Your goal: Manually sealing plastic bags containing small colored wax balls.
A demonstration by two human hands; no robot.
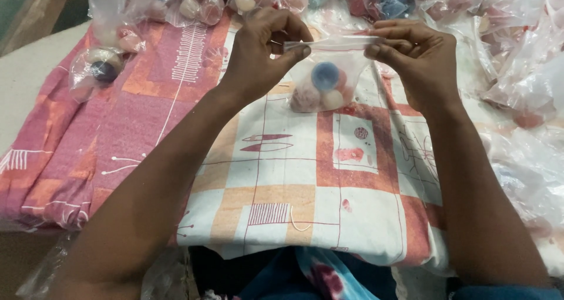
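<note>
Both hands hold a small clear plastic bag (326, 79) up above a patterned cloth. My left hand (264, 47) pinches the left end of the bag's top strip between thumb and fingers. My right hand (414, 56) pinches the right end of the same strip. Inside the bag sit several small round balls: a blue one on top, pink and cream ones below.
The cloth (294, 176) has pink, orange and white squares and covers the surface in front of me. Filled bags of coloured balls (200, 3) lie along the far edge, one (101, 65) at the left. Crumpled clear plastic bags (523, 71) pile up at the right.
</note>
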